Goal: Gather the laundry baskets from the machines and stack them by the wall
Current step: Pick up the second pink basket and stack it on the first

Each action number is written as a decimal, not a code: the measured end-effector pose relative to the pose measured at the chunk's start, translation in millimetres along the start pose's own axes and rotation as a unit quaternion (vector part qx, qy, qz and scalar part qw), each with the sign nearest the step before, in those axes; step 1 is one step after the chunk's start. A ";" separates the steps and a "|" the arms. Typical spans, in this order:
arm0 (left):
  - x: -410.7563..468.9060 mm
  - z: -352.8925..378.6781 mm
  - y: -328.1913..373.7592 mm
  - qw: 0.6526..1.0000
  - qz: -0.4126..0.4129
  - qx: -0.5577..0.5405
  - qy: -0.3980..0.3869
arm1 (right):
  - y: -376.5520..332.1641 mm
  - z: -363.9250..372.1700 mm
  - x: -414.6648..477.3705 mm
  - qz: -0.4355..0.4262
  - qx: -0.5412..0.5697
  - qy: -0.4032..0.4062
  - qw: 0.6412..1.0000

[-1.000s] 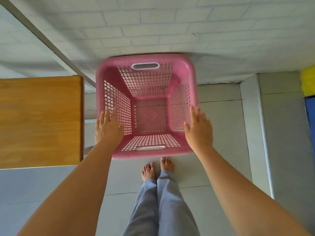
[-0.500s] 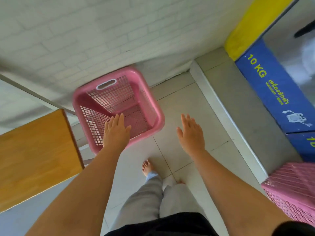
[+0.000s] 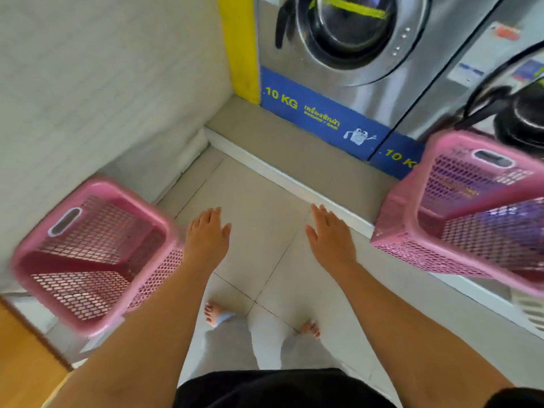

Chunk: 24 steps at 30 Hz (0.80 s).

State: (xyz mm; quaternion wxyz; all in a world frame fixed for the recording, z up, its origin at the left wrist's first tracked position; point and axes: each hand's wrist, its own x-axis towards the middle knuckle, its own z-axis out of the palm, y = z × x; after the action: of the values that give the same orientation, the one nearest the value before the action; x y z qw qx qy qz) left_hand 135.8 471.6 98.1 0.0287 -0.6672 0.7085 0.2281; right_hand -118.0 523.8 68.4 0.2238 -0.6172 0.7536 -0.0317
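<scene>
A pink mesh laundry basket (image 3: 88, 254) stands on the floor at the left, against the white brick wall (image 3: 103, 83). A second pink basket (image 3: 471, 219) sits at the right on the raised ledge in front of the washing machines. My left hand (image 3: 206, 240) hovers flat just right of the left basket's rim, fingers spread, holding nothing. My right hand (image 3: 329, 237) is also flat and empty over the floor tiles, well left of the right basket.
Two steel front-load washers (image 3: 353, 39) with blue "10 KG" panels (image 3: 318, 113) stand on a grey step (image 3: 294, 178) ahead and to the right. A yellow strip (image 3: 238, 45) marks the corner. A wooden table edge (image 3: 23, 357) shows at the lower left. My bare feet stand on grey tiles.
Both hands have come off the left basket, which stays by the wall. My view has swung right, bringing the washers and the second basket into sight.
</scene>
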 end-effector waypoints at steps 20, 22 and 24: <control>45.3 101.8 358.4 0.967 0.236 0.030 -0.095 | 309.6 -96.0 -99.3 0.339 0.132 0.183 0.913; 58.8 107.7 379.3 0.965 0.238 0.029 -0.104 | 326.4 -104.7 -92.7 0.354 0.145 0.197 0.903; 71.6 112.5 400.3 0.965 0.237 0.032 -0.111 | 343.0 -111.3 -85.8 0.374 0.159 0.211 0.889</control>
State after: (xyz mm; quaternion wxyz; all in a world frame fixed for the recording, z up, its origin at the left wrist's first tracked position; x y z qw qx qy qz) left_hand -285.3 447.7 86.8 0.0735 -0.4493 0.8458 0.2779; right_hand -462.3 660.4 82.8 0.1499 -0.2248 0.9429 -0.1948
